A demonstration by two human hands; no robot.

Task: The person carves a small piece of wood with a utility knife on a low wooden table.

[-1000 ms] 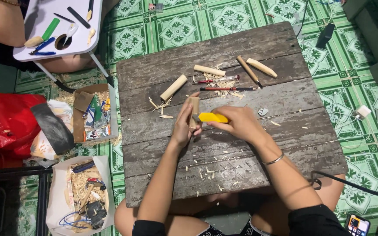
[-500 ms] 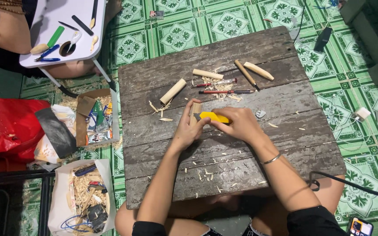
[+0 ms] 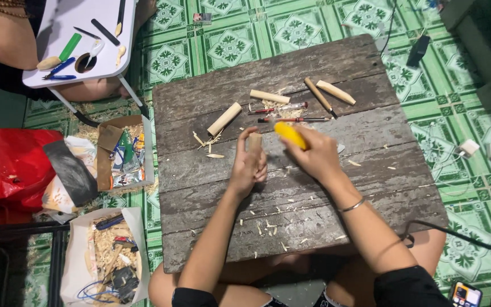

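My left hand (image 3: 249, 165) grips a short pale wooden piece (image 3: 255, 140), held upright over the dark wooden board (image 3: 228, 199). My right hand (image 3: 313, 156) is closed on a yellow-handled knife (image 3: 289, 135), the handle pointing up and to the left, close beside the wooden piece. The blade is hidden. Wood shavings (image 3: 274, 227) lie scattered on the board below my hands. Further up the board lie several cut wooden sticks (image 3: 224, 119), and two red-and-black pens (image 3: 292, 119).
A small white table (image 3: 95, 62) with tools stands at the upper left, another person's arm (image 3: 1, 45) beside it. A cardboard box (image 3: 121, 152), a red bag (image 3: 7, 167) and a bag of scraps (image 3: 109, 256) sit to the left. Chargers (image 3: 478, 149) and a cable (image 3: 467, 241) lie on the right.
My hands have lifted slightly from the board. The yellow knife handle has turned from lying level to pointing upward, and the wooden piece now stands upright in my left hand.
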